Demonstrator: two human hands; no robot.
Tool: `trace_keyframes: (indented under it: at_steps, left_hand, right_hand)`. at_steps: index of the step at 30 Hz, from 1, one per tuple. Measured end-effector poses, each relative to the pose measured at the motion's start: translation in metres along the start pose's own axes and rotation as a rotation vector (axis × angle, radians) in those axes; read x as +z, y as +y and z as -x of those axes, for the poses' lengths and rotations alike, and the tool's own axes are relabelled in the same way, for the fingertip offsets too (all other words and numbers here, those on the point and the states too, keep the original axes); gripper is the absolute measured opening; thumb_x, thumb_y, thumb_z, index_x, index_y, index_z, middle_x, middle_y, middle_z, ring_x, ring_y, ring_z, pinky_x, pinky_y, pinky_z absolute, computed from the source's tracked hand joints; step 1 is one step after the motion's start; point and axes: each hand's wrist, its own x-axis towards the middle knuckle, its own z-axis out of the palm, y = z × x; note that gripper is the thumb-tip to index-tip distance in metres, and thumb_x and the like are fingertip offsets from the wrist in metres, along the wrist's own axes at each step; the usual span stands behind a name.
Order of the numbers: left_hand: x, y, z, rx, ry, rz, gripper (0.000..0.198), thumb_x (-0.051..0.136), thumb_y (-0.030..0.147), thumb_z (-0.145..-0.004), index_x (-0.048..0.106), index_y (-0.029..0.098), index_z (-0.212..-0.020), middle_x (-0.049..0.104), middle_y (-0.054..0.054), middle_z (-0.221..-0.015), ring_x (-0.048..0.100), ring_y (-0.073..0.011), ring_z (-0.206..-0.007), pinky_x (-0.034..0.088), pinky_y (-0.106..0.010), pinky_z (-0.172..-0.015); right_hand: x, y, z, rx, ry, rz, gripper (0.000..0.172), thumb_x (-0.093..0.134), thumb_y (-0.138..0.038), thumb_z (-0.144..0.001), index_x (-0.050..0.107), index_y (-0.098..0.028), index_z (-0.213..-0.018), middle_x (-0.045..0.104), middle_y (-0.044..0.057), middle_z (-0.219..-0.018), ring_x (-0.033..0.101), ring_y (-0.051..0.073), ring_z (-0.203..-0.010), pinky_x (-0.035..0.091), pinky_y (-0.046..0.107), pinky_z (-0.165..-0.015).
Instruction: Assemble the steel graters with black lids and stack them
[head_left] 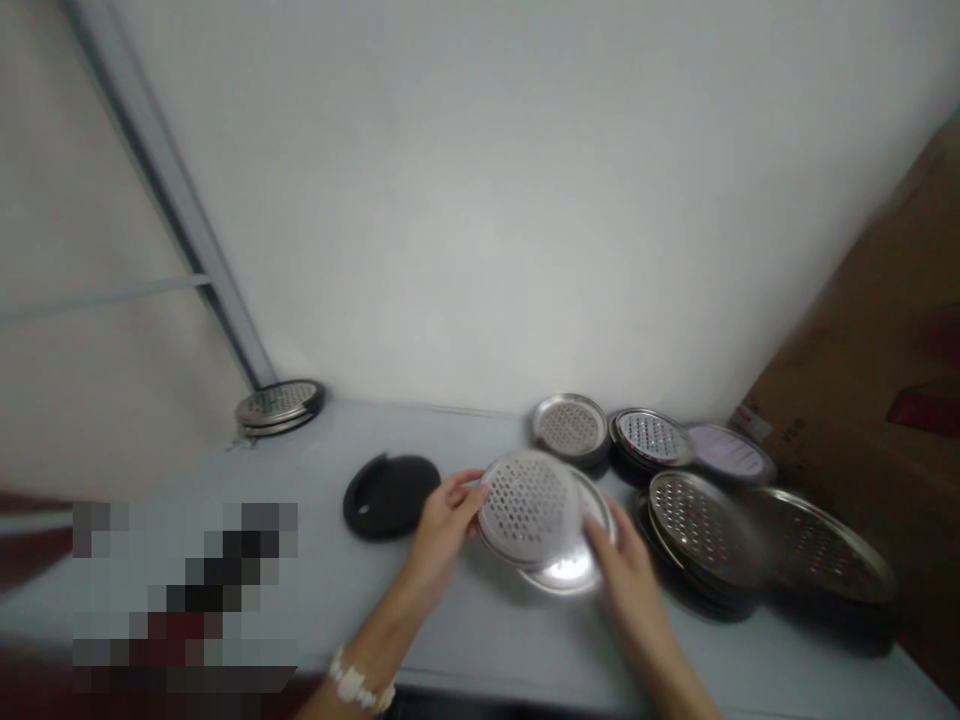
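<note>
Above the middle of the table, my left hand [452,510] grips the left rim of a round metal grater plate [529,508] full of small holes. My right hand [626,550] is closed on the right edge of a second shiny round metal plate [562,572], which lies partly behind the first. The two plates overlap, and the front one hides much of the rear one's surface. To the left of my left hand, a black round holder [394,497] with a small hole near its edge lies flat on the table.
Stacks of round grater plates stand at the right, among them a near stack [705,540] and a large plate [825,550]. A small stack [281,407] sits at the far left corner. A cardboard box [877,290] borders the right side; a white wall [480,200] rises behind.
</note>
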Motion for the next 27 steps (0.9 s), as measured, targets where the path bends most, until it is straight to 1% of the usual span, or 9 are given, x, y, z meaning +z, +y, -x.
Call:
trace_keyframes:
  at_steps: [2, 4, 7, 11, 13, 17, 22, 27]
  left_hand:
    - [-0.001, -0.005, -0.003, -0.001, -0.020, -0.022, 0.060, 0.083, 0.049, -0.066, 0.064, 0.011, -0.109, 0.065, -0.002, -0.078, 0.054, -0.0080, -0.054, 0.037, -0.019, -0.047]
    - [-0.002, -0.007, -0.003, 0.011, -0.041, -0.057, 0.060, 0.083, 0.048, -0.066, 0.062, 0.012, -0.110, 0.065, -0.002, -0.083, 0.055, -0.0078, -0.054, 0.040, -0.019, -0.047]
    - [-0.003, -0.008, -0.001, -0.003, -0.075, -0.088, 0.058, 0.082, 0.047, -0.068, 0.061, 0.014, -0.111, 0.064, -0.001, -0.085, 0.056, -0.0082, -0.056, 0.043, -0.020, -0.048]
    - [-0.004, -0.008, 0.000, -0.050, -0.113, -0.072, 0.058, 0.081, 0.047, -0.068, 0.060, 0.014, -0.111, 0.063, -0.001, -0.087, 0.058, -0.0089, -0.057, 0.046, -0.021, -0.050]
    - [-0.003, -0.007, 0.001, -0.042, -0.129, -0.077, 0.058, 0.081, 0.047, -0.069, 0.059, 0.014, -0.111, 0.062, -0.001, -0.086, 0.058, -0.0087, -0.056, 0.046, -0.021, -0.050]
    - [-0.001, -0.007, 0.003, -0.010, -0.127, -0.109, 0.056, 0.081, 0.047, -0.070, 0.060, 0.014, -0.111, 0.061, -0.002, -0.092, 0.056, -0.0063, -0.053, 0.047, -0.021, -0.048]
    - [0.004, -0.015, 0.005, -0.077, -0.164, -0.097, 0.054, 0.081, 0.047, -0.070, 0.061, 0.015, -0.108, 0.061, -0.005, -0.099, 0.058, -0.0067, -0.054, 0.049, -0.021, -0.047]
    - [0.005, -0.017, 0.006, -0.075, -0.196, -0.083, 0.056, 0.080, 0.046, -0.072, 0.064, 0.013, -0.115, 0.064, -0.007, -0.099, 0.057, -0.0074, -0.058, 0.045, -0.020, -0.049]
  right_hand:
    - [-0.001, 0.001, 0.001, -0.005, 0.005, 0.015, 0.062, 0.068, -0.060, -0.080, 0.063, -0.019, -0.126, 0.068, 0.011, -0.129, 0.060, 0.031, -0.123, 0.045, 0.042, -0.106]
    - [-0.002, 0.003, 0.000, 0.020, 0.031, 0.013, 0.063, 0.063, -0.063, -0.082, 0.063, -0.019, -0.127, 0.068, 0.011, -0.129, 0.059, 0.030, -0.123, 0.044, 0.042, -0.107]
    - [-0.003, 0.008, -0.002, 0.041, 0.072, 0.026, 0.066, 0.058, -0.067, -0.084, 0.063, -0.018, -0.128, 0.068, 0.011, -0.130, 0.058, 0.029, -0.125, 0.044, 0.039, -0.107]
    - [-0.003, 0.008, -0.003, -0.005, 0.127, 0.107, 0.068, 0.057, -0.070, -0.082, 0.066, -0.016, -0.123, 0.068, 0.012, -0.128, 0.058, 0.030, -0.124, 0.043, 0.038, -0.107]
    - [-0.002, 0.006, -0.002, -0.029, 0.147, 0.136, 0.070, 0.057, -0.072, -0.082, 0.066, -0.016, -0.123, 0.069, 0.013, -0.126, 0.059, 0.031, -0.122, 0.044, 0.039, -0.105]
    - [0.000, 0.005, 0.000, -0.054, 0.141, 0.132, 0.068, 0.056, -0.072, -0.082, 0.066, -0.018, -0.123, 0.070, 0.012, -0.124, 0.059, 0.030, -0.122, 0.045, 0.038, -0.103]
    - [0.001, 0.009, 0.001, -0.035, 0.113, 0.062, 0.065, 0.052, -0.070, -0.087, 0.066, -0.018, -0.124, 0.067, 0.010, -0.130, 0.057, 0.027, -0.126, 0.042, 0.036, -0.107]
    - [0.002, 0.006, 0.004, -0.076, 0.082, 0.058, 0.061, 0.046, -0.069, -0.092, 0.067, -0.022, -0.123, 0.069, 0.008, -0.127, 0.057, 0.027, -0.125, 0.038, 0.037, -0.110]
